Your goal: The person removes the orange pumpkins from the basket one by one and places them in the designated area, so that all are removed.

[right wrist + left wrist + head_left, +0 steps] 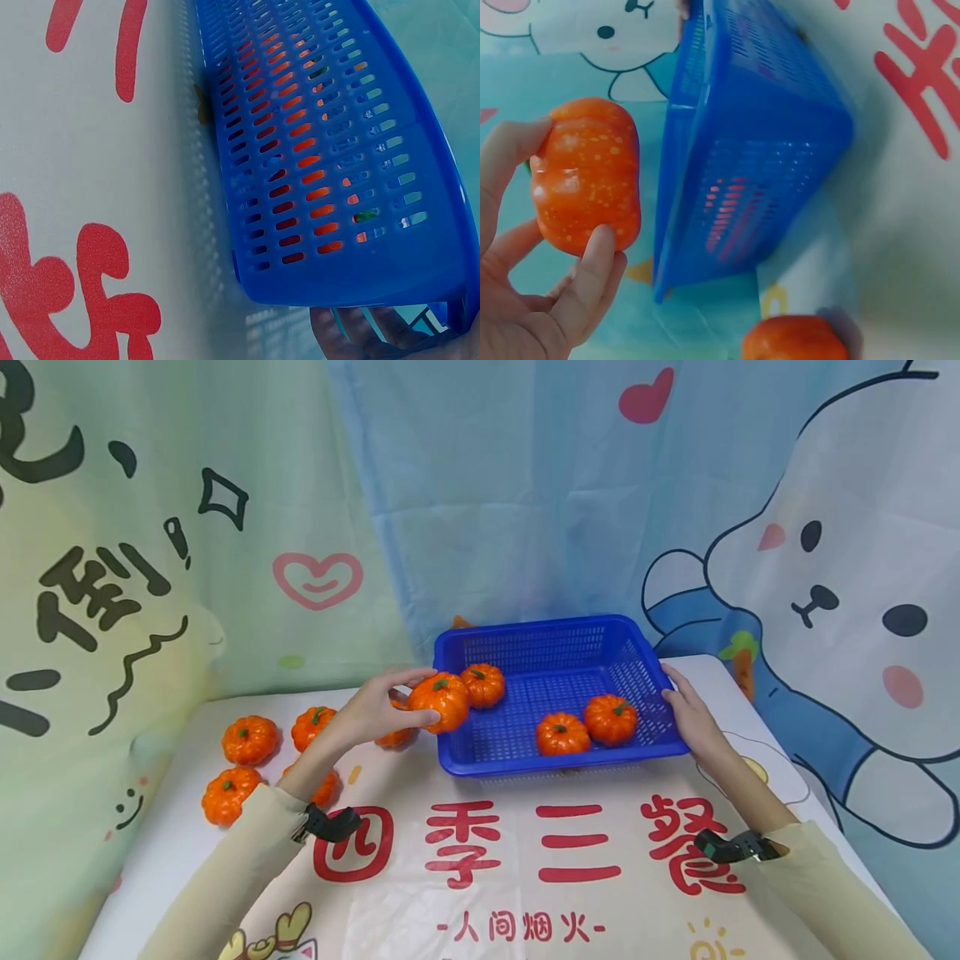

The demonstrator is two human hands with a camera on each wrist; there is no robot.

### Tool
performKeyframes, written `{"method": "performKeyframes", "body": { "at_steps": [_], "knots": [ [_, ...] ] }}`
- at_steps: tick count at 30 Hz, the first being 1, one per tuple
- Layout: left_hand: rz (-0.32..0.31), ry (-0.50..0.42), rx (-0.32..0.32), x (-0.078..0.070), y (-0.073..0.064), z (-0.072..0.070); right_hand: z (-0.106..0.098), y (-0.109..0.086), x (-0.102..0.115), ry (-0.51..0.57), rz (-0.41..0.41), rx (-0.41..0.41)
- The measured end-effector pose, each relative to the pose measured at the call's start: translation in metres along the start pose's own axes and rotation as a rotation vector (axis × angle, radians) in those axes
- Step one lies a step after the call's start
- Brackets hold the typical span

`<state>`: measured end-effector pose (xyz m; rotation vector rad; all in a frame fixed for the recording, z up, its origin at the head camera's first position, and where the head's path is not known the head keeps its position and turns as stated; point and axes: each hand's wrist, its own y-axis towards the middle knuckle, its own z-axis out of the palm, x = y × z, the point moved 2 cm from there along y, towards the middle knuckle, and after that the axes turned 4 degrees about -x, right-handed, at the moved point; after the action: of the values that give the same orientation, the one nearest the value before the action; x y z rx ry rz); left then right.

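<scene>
My left hand [378, 708] pinches a small orange pumpkin [441, 702] between thumb and fingers, at the left rim of a blue plastic basket [540, 767]. In the left wrist view the held pumpkin [589, 176] shows its speckled side, apart from the basket wall [780, 157]. On the opposite side my right hand [693, 714] grips the basket's right rim; its fingers [330, 334] appear below the rim in the right wrist view. Inside the basket lie three pumpkins: one [483, 685] at the left, two [562, 734] side by side near the front.
Several more pumpkins [251, 740] lie on the table's left part, some partly behind my left arm. One pumpkin [396, 739] sits just left of the basket, below my left hand. A printed cloth [555, 893] covers the table, and a curtain [487, 560] hangs behind it.
</scene>
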<state>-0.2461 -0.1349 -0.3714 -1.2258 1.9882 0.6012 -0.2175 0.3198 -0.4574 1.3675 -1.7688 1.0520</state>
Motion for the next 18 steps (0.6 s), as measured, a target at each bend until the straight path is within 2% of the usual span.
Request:
{"method": "performKeyframes", "body": {
  "at_steps": [6, 10, 18],
  "knots": [
    [-0.074, 0.033, -0.066, 0.019, -0.028, -0.006, 0.0, 0.0, 0.001, -0.003, 0.003, -0.004],
    [-0.094, 0.046, -0.102, 0.029, -0.043, -0.009, -0.001, -0.003, 0.003, -0.007, 0.002, -0.012],
    [-0.118, 0.035, -0.112, 0.052, -0.066, -0.007, 0.0, -0.004, 0.003, -0.004, 0.004, -0.006]
  ]
}}
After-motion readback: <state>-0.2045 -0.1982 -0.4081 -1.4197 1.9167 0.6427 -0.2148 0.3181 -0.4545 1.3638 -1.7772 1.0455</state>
